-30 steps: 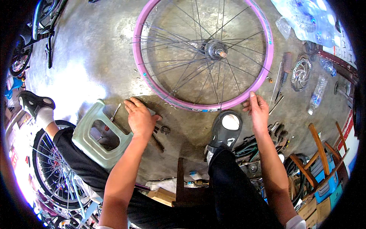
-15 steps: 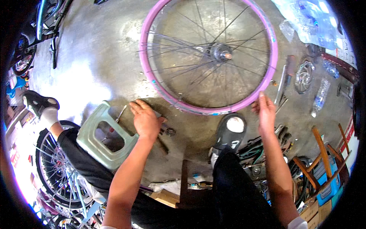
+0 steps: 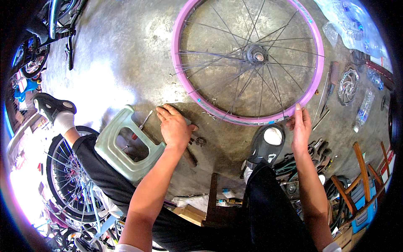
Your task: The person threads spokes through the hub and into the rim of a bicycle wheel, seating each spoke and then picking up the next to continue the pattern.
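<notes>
A pink-rimmed bicycle wheel [image 3: 184, 77] with no tyre lies on the floor in front of me, its dark spokes running to the hub [image 3: 257, 53]. Several spokes on its left side look bunched together. My right hand [image 3: 300, 128] pinches the near right part of the rim between thumb and fingers. Palm down, my left hand [image 3: 173, 130] is left of the wheel with its fingers stretched out, holding nothing. Near it are a dark-handled tool [image 3: 190, 158], partly hidden by the hand, a small toothed metal piece [image 3: 200, 141] and a screwdriver [image 3: 145, 120].
A pale green plastic stool [image 3: 121, 157] stands by my left leg. Right of the wheel lie another screwdriver [image 3: 332, 80], a brake disc [image 3: 348, 87] and a plastic bottle [image 3: 364, 110]. My right shoe [image 3: 268, 145] is just below the rim; hand tools [image 3: 321, 151] lie beside it.
The wheel has turned a little counterclockwise, its near edge moving right, with my right hand at the rim. My left hand stays beside the stool. The whole view has shifted slightly.
</notes>
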`<action>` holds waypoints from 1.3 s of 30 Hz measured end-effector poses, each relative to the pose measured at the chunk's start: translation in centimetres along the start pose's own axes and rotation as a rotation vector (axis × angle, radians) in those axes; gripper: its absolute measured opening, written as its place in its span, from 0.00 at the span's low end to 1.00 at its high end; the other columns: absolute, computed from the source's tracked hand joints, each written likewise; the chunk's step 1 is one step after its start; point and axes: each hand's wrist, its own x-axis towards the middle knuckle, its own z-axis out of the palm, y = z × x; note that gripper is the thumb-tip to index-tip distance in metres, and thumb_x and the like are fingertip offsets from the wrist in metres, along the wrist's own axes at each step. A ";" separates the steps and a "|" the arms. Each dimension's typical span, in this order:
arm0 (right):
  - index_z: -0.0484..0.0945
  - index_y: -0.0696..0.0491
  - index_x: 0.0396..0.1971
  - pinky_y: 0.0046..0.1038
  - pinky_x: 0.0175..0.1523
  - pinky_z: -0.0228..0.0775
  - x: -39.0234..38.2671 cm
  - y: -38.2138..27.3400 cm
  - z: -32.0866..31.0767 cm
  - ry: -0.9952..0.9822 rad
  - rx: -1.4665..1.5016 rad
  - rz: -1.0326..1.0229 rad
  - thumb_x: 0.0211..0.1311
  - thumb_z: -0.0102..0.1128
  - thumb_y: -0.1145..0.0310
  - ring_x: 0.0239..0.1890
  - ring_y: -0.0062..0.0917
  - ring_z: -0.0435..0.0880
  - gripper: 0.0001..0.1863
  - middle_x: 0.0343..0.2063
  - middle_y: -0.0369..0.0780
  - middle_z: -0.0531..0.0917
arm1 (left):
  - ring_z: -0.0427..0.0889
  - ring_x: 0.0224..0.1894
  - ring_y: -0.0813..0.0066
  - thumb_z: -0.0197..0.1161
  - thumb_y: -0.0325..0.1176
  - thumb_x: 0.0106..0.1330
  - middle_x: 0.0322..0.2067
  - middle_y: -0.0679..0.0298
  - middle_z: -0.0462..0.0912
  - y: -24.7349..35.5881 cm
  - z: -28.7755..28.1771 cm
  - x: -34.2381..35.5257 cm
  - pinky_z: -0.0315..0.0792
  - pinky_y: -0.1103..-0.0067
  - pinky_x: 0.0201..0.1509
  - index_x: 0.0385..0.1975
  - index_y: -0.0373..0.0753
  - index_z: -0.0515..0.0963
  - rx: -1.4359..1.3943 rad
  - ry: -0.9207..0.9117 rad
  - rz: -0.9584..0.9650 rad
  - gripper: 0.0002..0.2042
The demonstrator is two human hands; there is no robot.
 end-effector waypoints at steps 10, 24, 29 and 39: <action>0.80 0.54 0.48 0.22 0.34 0.65 0.0 -0.3 -0.1 -0.025 0.092 0.060 0.75 0.57 0.44 0.30 0.18 0.78 0.25 0.28 0.32 0.79 | 0.65 0.73 0.37 0.87 0.50 0.40 0.69 0.24 0.58 0.1 0.2 0.0 0.75 0.68 0.68 0.70 0.18 0.52 -0.022 -0.006 -0.013 0.64; 0.77 0.53 0.53 0.25 0.38 0.65 -3.7 -2.2 1.9 0.000 0.487 0.080 0.78 0.53 0.48 0.33 0.19 0.76 0.22 0.34 0.33 0.80 | 0.69 0.70 0.35 0.86 0.57 0.39 0.68 0.21 0.59 -0.2 1.0 0.5 0.75 0.65 0.68 0.70 0.14 0.52 0.039 -0.007 -0.004 0.68; 0.79 0.53 0.49 0.23 0.34 0.63 -4.8 -2.2 2.9 0.027 0.571 0.008 0.78 0.53 0.48 0.29 0.17 0.74 0.21 0.30 0.33 0.79 | 0.70 0.69 0.33 0.86 0.59 0.39 0.68 0.21 0.59 -0.2 1.0 0.8 0.77 0.65 0.66 0.70 0.14 0.51 0.061 -0.018 -0.009 0.68; 0.77 0.53 0.46 0.24 0.30 0.63 -7.3 -1.7 3.2 0.088 0.581 -0.031 0.78 0.53 0.48 0.26 0.18 0.73 0.21 0.30 0.33 0.77 | 0.67 0.69 0.30 0.82 0.64 0.42 0.68 0.20 0.58 -0.7 1.5 0.9 0.71 0.63 0.71 0.71 0.15 0.49 0.041 -0.024 0.012 0.69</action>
